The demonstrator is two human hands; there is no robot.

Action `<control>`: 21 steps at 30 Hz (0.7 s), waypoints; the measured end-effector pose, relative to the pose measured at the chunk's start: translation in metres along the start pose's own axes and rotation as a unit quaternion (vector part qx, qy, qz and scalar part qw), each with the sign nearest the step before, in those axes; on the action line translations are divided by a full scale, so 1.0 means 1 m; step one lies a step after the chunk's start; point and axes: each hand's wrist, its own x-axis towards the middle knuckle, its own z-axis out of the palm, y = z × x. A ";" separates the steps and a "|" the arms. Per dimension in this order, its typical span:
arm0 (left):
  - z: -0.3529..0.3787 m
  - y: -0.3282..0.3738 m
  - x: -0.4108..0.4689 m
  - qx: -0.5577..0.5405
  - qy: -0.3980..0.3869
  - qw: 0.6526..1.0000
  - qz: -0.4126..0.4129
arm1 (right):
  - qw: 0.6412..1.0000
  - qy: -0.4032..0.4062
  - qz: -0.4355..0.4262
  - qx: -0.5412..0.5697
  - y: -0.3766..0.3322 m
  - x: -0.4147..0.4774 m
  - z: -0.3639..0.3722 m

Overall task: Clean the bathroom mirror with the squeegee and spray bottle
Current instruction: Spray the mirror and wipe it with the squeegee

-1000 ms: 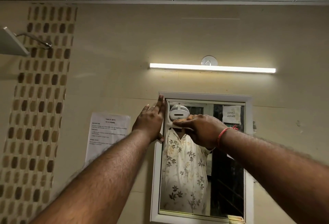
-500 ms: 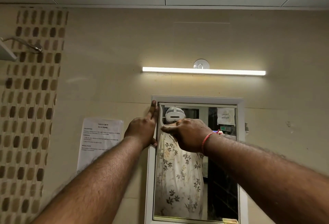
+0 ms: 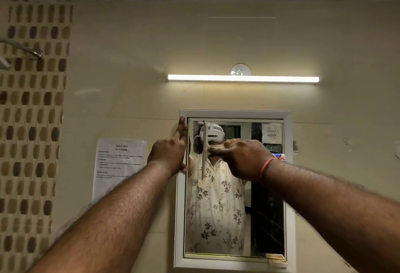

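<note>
My left hand (image 3: pixel 171 151) lies flat on the mirror (image 3: pixel 268 207) frame's upper-left edge — likely steadying it — while my right hand (image 3: pixel 242 158) grips the squeegee (image 3: pixel 204 151), blade upright near the glass's top-left corner.

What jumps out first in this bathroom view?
The lit tube light glows on the wall above the mirror. Below it, the right hand holds a squeegee upright against the glass near the top left, while the left hand lies flat on the frame's left edge.
</note>
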 end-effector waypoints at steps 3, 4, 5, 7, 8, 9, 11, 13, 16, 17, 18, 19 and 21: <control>0.001 0.002 -0.002 0.004 -0.002 1.000 0.000 | 1.000 0.008 0.000 0.007 0.004 -0.006 -0.001; 0.001 0.003 -0.003 0.005 -0.002 1.000 0.001 | 1.000 0.009 -0.001 0.006 0.007 -0.007 0.000; 0.001 0.004 -0.004 0.006 -0.003 1.000 0.002 | 1.000 0.011 -0.003 0.009 0.010 -0.009 0.000; 0.002 0.004 -0.006 0.006 -0.002 1.000 0.002 | 1.000 0.013 -0.005 0.011 0.016 -0.014 0.000; 0.002 0.005 -0.007 0.005 -0.002 1.000 0.001 | 1.000 0.011 -0.005 0.006 0.019 -0.016 -0.001; 0.003 0.005 -0.007 0.003 -0.004 1.000 -0.001 | 1.000 0.008 -0.006 0.003 0.022 -0.019 -0.002; 0.006 0.005 -0.008 0.000 -0.007 1.000 -0.006 | 1.000 0.004 -0.002 0.007 0.028 -0.025 -0.002; 0.010 0.004 -0.009 -0.010 -0.006 1.000 -0.006 | 1.000 -0.003 0.006 0.008 0.031 -0.032 -0.001; 0.015 0.004 -0.011 -0.011 -0.012 1.000 0.003 | 1.000 -0.012 0.015 -0.007 0.035 -0.039 0.000; 0.016 0.004 -0.012 -0.014 -0.011 1.000 0.003 | 1.000 -0.017 0.018 -0.008 0.036 -0.041 -0.002; 0.017 0.004 -0.013 -0.021 -0.011 1.000 0.004 | 1.000 -0.016 0.018 -0.008 0.039 -0.044 -0.004; 0.019 0.004 -0.014 -0.025 -0.011 1.000 0.006 | 1.000 -0.011 0.016 -0.012 0.042 -0.047 -0.008; 0.026 0.003 -0.015 -0.032 -0.013 0.999 0.009 | 0.999 -0.010 0.008 -0.033 0.048 -0.057 -0.015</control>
